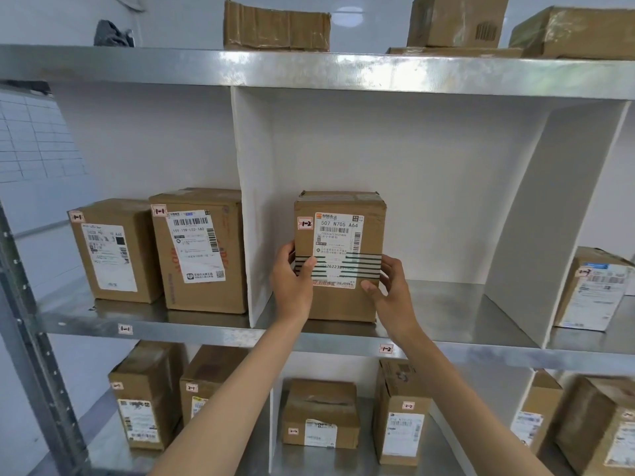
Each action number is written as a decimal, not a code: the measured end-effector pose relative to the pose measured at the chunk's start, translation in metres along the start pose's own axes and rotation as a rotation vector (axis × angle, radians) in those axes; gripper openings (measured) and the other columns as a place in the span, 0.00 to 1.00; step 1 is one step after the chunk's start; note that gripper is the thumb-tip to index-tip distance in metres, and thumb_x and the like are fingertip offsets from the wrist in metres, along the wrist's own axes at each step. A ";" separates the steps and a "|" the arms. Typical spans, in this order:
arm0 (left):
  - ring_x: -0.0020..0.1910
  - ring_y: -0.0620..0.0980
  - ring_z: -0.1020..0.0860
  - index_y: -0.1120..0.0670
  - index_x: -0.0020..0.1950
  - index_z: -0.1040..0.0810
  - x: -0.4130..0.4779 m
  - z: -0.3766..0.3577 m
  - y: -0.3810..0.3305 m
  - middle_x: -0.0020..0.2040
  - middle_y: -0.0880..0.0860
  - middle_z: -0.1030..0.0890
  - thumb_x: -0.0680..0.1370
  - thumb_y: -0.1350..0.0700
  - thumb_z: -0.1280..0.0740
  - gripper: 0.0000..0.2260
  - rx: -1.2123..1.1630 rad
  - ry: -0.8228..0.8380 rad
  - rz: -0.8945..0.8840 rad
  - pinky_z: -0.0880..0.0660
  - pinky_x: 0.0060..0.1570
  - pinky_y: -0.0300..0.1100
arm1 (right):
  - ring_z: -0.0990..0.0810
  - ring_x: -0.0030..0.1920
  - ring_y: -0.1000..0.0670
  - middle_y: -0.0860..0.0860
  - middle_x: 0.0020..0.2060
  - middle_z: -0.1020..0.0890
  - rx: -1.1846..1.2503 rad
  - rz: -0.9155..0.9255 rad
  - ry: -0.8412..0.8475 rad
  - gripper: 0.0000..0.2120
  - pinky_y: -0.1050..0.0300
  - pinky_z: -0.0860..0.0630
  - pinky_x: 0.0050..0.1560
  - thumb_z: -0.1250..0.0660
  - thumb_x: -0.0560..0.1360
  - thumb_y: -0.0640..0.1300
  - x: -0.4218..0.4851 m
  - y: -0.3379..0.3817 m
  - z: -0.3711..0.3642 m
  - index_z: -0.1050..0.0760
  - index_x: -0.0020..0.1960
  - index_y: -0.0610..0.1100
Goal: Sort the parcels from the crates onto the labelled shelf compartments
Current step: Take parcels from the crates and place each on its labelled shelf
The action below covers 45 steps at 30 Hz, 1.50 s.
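Observation:
A brown cardboard parcel with a white shipping label and a small "1-2" tag stands upright on the metal shelf, in the middle compartment above the "1-2" shelf label. My left hand grips the parcel's left edge, thumb across the front. On the parcel's lower right corner my right hand holds it with the thumb on the front face. No crate is in view.
Two parcels tagged "1-1" stand in the left compartment, behind a white divider. A parcel sits in the right compartment. Several parcels fill the lower shelf and the top shelf.

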State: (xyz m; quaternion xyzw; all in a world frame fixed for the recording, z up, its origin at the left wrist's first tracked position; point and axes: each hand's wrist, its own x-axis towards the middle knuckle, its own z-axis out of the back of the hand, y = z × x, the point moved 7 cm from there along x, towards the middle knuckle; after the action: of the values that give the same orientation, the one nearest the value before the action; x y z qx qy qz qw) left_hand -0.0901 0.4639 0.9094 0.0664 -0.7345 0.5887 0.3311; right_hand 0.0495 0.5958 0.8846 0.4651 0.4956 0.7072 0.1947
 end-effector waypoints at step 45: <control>0.56 0.44 0.27 0.51 0.57 0.27 -0.168 0.088 -0.177 0.55 0.47 0.23 0.82 0.54 0.45 0.09 0.644 -0.251 -0.271 0.33 0.50 0.29 | 0.26 0.56 0.53 0.52 0.52 0.23 -0.061 0.464 0.192 0.13 0.60 0.32 0.59 0.43 0.79 0.38 -0.151 0.145 0.011 0.31 0.62 0.48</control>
State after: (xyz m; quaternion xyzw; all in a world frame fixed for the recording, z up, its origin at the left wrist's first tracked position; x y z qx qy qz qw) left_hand 0.0894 0.2821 0.9522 0.3356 -0.5310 0.7278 0.2752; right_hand 0.1602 0.4279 0.9431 0.4911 0.3703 0.7884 -0.0071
